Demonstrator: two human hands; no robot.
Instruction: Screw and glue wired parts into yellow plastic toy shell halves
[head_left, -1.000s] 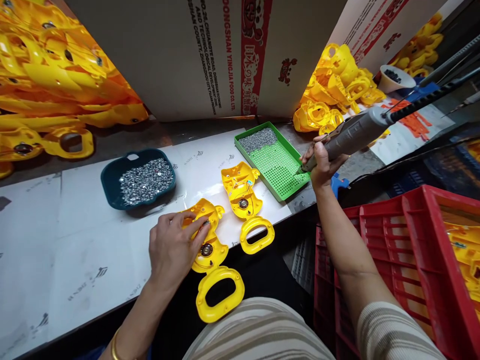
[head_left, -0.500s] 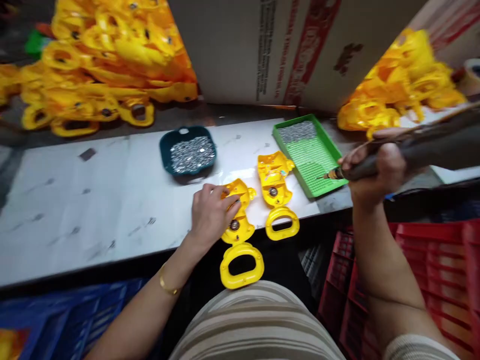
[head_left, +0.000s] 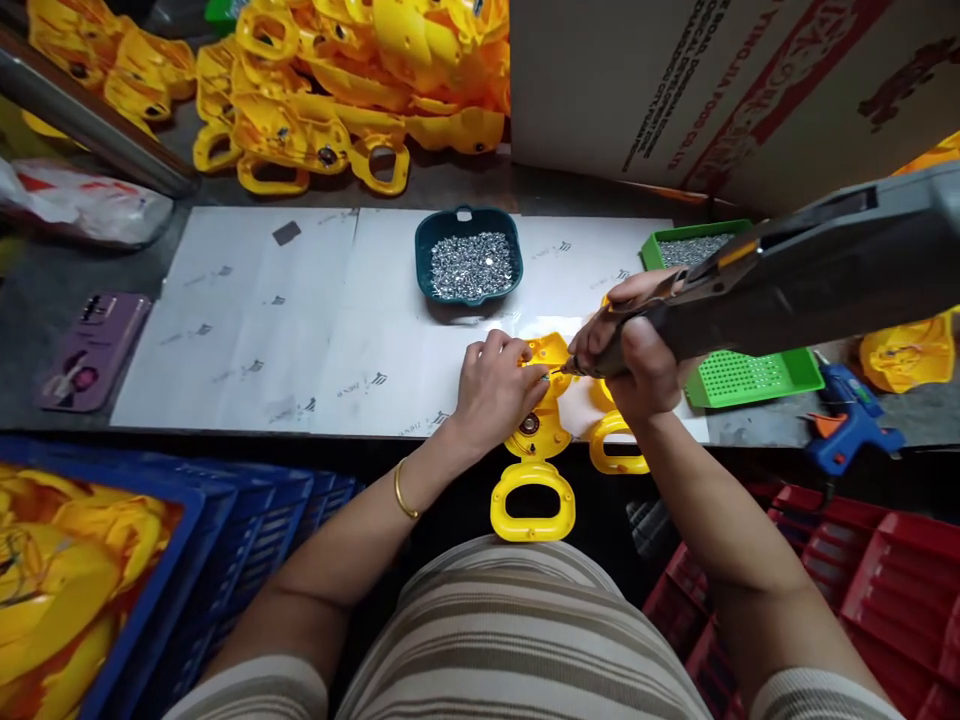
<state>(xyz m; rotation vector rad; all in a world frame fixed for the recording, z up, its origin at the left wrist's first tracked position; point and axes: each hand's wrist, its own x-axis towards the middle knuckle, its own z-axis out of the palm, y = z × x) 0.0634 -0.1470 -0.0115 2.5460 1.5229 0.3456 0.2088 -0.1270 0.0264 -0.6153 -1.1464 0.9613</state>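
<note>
A yellow plastic shell half with a round metal piece inside and a ring-shaped handle lies at the table's front edge, the handle overhanging it. My left hand is closed on its left side, fingers bent over the inside; whether they also pinch something small is hidden. My right hand is wrapped round a dark power screwdriver, held slantwise. Its thin bit reaches the shell's upper part near my left fingertips. A second shell, partly hidden behind my right hand, shows its yellow handle.
A teal bowl of small shiny metal pieces stands behind the shell. Right are a green perforated tray with grey screws and a blue glue gun. A phone, yellow shell piles, carton, and blue and red crates surround.
My right hand has brought the screwdriver left from above the green tray to the shell under my left hand. The view has turned, so the scene sits further right.
</note>
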